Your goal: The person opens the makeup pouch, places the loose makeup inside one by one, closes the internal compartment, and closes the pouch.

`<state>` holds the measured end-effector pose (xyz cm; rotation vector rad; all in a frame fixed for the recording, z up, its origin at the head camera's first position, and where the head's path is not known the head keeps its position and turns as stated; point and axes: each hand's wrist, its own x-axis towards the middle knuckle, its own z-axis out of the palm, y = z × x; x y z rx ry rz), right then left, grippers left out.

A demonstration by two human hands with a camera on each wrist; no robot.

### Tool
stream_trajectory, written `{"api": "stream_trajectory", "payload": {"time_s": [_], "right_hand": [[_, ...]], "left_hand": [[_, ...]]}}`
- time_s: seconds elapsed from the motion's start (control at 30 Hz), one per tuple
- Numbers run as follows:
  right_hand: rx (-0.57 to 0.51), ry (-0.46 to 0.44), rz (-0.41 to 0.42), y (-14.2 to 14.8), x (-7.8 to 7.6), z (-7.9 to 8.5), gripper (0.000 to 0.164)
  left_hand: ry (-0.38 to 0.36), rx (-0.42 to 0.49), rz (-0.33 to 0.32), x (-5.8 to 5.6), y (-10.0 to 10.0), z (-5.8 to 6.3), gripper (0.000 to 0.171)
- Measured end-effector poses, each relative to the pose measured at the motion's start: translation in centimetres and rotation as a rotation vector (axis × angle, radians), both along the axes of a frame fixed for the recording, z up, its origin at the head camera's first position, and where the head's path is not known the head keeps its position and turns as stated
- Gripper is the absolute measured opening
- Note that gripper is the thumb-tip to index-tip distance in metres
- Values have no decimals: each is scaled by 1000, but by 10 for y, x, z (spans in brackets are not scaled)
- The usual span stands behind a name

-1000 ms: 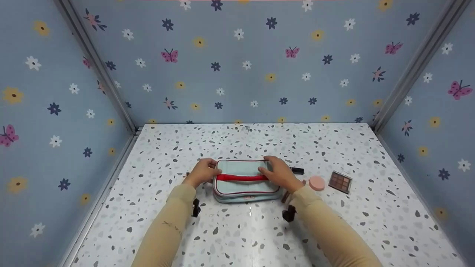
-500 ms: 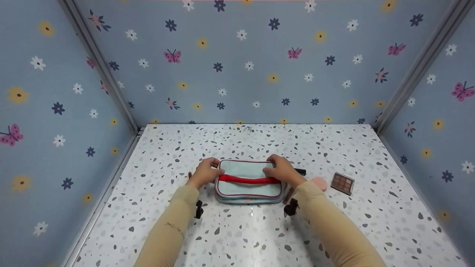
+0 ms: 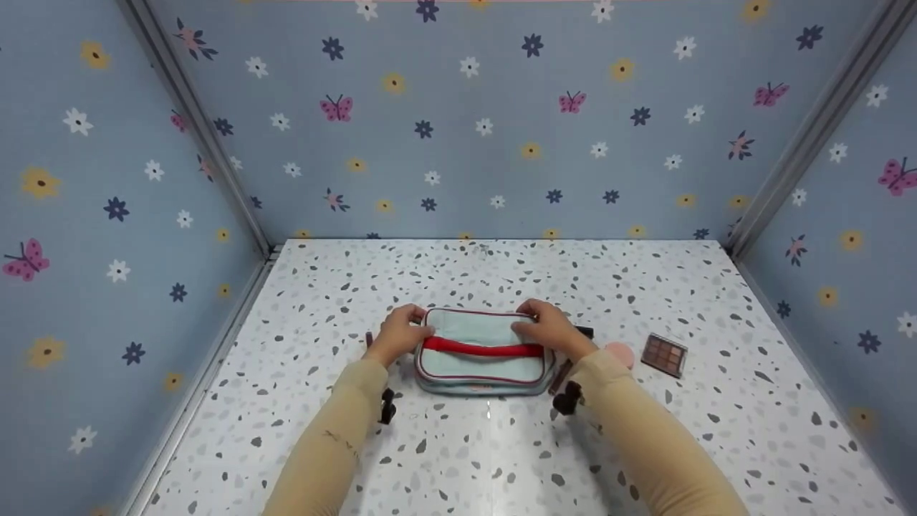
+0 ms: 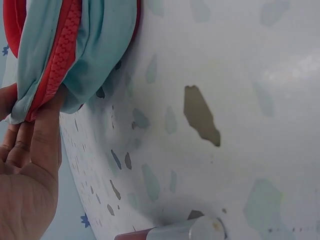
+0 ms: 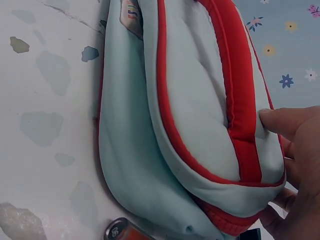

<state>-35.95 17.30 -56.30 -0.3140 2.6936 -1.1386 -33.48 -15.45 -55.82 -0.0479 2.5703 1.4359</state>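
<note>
A light blue cosmetic bag (image 3: 480, 367) with red piping sits on the speckled table, a red carry handle (image 3: 487, 350) across its lid. My left hand (image 3: 397, 333) pinches the left end of the lid. In the left wrist view, thumb and fingers close on the fabric beside the red zipper (image 4: 61, 55). My right hand (image 3: 555, 333) grips the opposite end. The right wrist view shows that thumb on top of the lid beside the handle, the other fingers behind the edge. The zipper runs between lid and body; the bag's inside is hidden.
Right of the bag lie a brown stick-shaped item (image 3: 561, 376), a black-ended item (image 3: 585, 332), a round pink compact (image 3: 620, 354) partly behind the sleeve, and an eyeshadow palette (image 3: 665, 354). A slim tube (image 4: 187, 230) lies by my left hand. Flower-patterned walls enclose the table.
My right hand has shifted slightly right along the bag, uncovering the handle's right end. Its sleeve now covers more of the pink compact. My left hand keeps its hold; the head view has drifted slightly.
</note>
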Motion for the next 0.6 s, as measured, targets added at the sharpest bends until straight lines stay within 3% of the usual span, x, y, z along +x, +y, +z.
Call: {"api": "stream_trajectory", "payload": {"time_s": [0.27,0.43,0.6], "right_hand": [[-15,-99,23,11,-4,1,40],[-65,-94,78,16,-5,2,47],[-43,-96,120,22,-7,1,41]], "left_hand": [[22,6,34,1,-7,0,27],[-4,-5,49,0,-7,0,31],[-6,-43,35,0,-5,0,34]]}}
